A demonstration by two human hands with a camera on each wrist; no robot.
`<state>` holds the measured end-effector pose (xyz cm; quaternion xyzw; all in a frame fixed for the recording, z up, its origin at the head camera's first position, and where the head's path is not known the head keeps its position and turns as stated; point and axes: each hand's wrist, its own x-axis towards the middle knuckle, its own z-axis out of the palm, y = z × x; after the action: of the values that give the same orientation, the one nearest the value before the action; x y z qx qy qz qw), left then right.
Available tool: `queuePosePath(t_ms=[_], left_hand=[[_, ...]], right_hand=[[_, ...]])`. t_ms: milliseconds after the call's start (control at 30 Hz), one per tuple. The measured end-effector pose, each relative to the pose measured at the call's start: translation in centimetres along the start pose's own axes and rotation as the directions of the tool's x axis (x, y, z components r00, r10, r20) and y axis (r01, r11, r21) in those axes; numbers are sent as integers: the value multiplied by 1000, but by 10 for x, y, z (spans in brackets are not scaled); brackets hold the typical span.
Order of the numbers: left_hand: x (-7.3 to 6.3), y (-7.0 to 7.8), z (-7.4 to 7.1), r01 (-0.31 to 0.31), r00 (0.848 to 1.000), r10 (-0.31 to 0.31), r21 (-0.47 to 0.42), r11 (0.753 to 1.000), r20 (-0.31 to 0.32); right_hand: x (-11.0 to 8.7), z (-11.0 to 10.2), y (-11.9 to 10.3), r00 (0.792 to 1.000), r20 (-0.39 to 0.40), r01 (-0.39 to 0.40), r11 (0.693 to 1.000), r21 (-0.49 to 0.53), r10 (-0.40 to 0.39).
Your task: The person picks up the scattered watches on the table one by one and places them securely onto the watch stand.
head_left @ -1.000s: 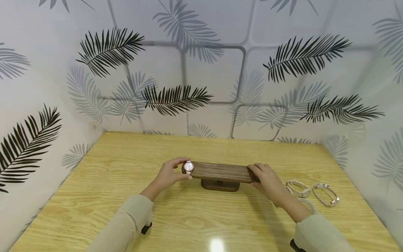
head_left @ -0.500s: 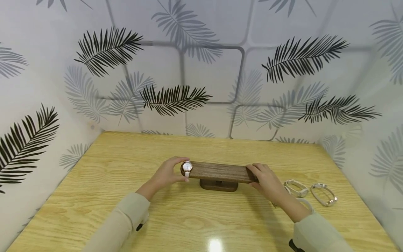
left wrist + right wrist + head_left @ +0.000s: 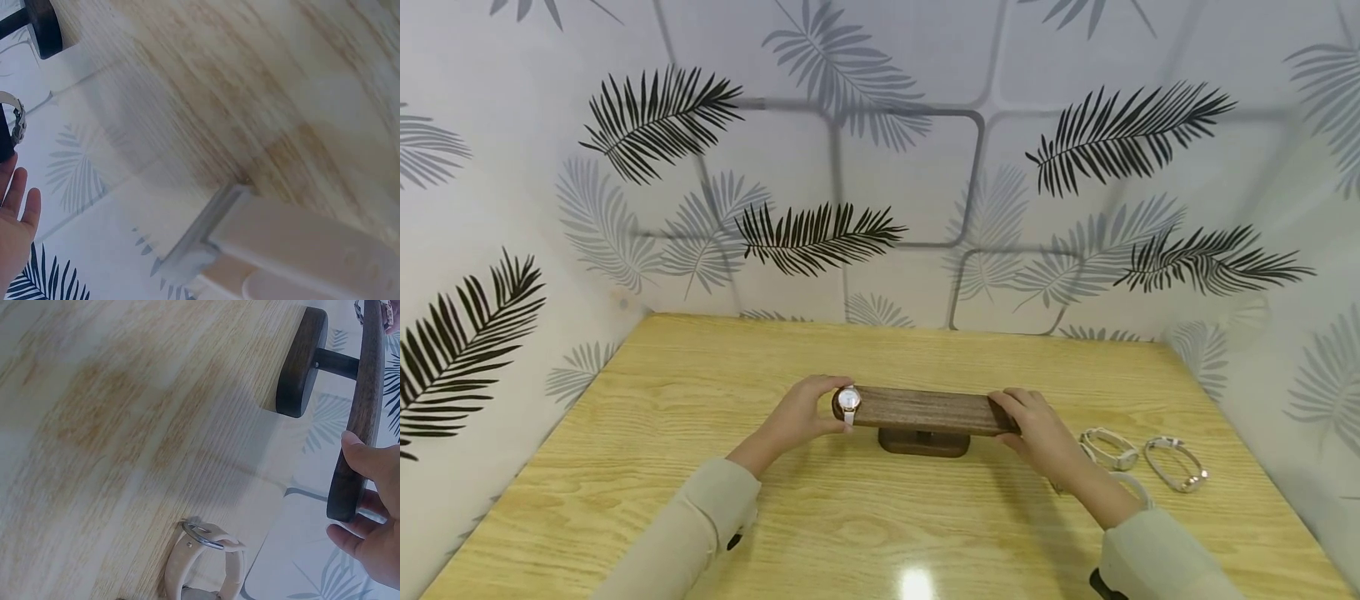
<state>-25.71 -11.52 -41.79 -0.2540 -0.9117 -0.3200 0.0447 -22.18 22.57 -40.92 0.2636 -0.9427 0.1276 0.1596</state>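
Note:
A wristwatch (image 3: 849,400) with a white dial, gold-coloured rim and pale strap sits around the left end of a dark wooden display bar (image 3: 925,411). My left hand (image 3: 801,414) holds the watch there, index finger at its upper edge and thumb at its lower edge. At the bar's other end my right hand (image 3: 1037,433) grips the wood, thumb on one side and fingers on the other, as the right wrist view also shows. A short post joins the bar to its oblong base (image 3: 302,362) on the table. In the left wrist view the watch's strap (image 3: 19,119) loops around the bar.
Beside my right forearm lie several more watches, among them a cream-strapped watch (image 3: 1108,448) and a thin-banded watch (image 3: 1176,464). A pale strap loop (image 3: 206,562) stands near the right hand. Leaf-patterned fabric (image 3: 895,183) rises behind the wooden table (image 3: 850,525).
My left thumb has drawn back slightly to the left, and more of the watch's lower strap shows. The right hand and the stand have stayed in place.

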Motion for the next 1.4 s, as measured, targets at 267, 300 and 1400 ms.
queuePosePath(t_ms=[267,300,1400], left_hand=[[0,0,1,-3,1000,3,15,1000,-20],[0,0,1,-3,1000,3,13,1000,-20],[29,44,25,-170,985,160,199,965,64]], right_hand=[[0,-3,-1,1000,18,-15,999,30,15],[1,-3,-1,1000,20,-17,999,31,16],[0,0,2,999,34,-20,998,51,19]])
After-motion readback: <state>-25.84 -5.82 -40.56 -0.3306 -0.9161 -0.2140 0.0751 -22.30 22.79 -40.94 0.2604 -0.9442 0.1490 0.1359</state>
